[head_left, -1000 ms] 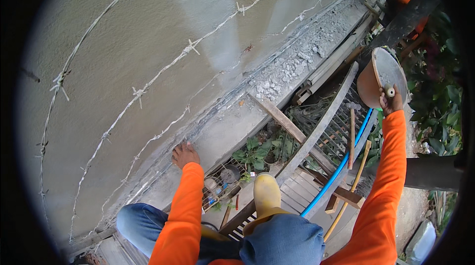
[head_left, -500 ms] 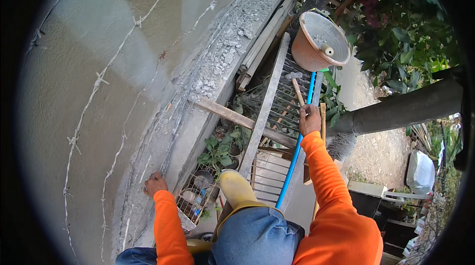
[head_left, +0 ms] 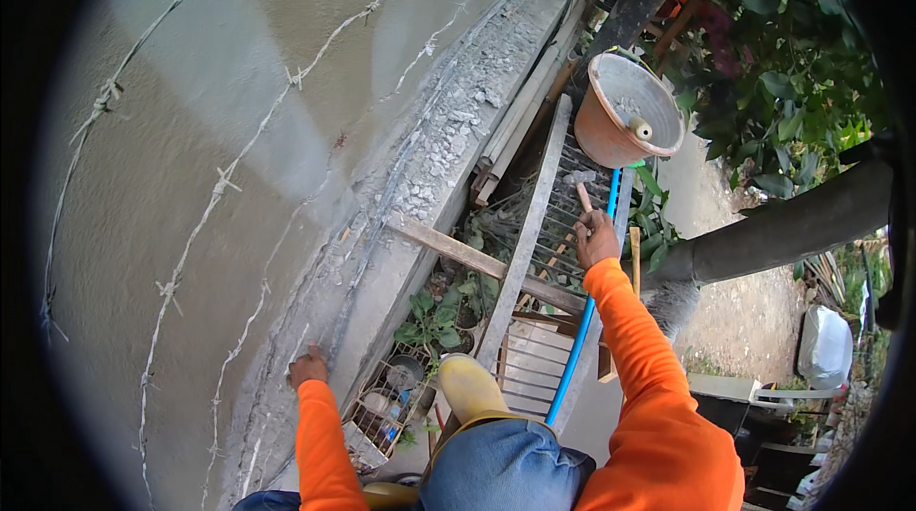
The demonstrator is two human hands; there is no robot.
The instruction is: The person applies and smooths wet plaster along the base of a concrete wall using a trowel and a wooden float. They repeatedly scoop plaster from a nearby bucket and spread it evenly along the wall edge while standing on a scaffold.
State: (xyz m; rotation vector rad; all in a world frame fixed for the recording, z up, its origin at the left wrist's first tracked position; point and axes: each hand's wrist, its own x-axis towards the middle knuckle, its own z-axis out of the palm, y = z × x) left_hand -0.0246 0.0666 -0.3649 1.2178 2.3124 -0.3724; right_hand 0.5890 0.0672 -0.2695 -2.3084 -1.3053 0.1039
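Note:
My right hand (head_left: 597, 237) is closed round the wooden handle of a hammer (head_left: 583, 194). The hammer's grey head rests on the metal slats of a long rack (head_left: 542, 225), beside a blue pipe (head_left: 584, 337). Over on the left, my left hand (head_left: 307, 366) lies on the rough concrete ledge (head_left: 367, 315) at the foot of the wall. Its fingers are partly stretched out, and nothing shows in them. Just beyond the hammer, a worn orange bucket (head_left: 611, 134) sits on the rack, with a light rounded handle end showing inside it.
Strands of barbed wire (head_left: 221, 182) run in front of the grey wall (head_left: 258, 43). Broken concrete (head_left: 453, 139) covers the ledge. A wooden bar (head_left: 448, 249) crosses the rack. A yellow boot (head_left: 469, 385), a wire basket (head_left: 389, 406) and a thick grey post (head_left: 782, 220) are nearby.
My right hand has reached slightly farther and closed on the hammer's handle. The hammer head has shifted a little on the slats. My left hand stays on the ledge; the whole view has shifted.

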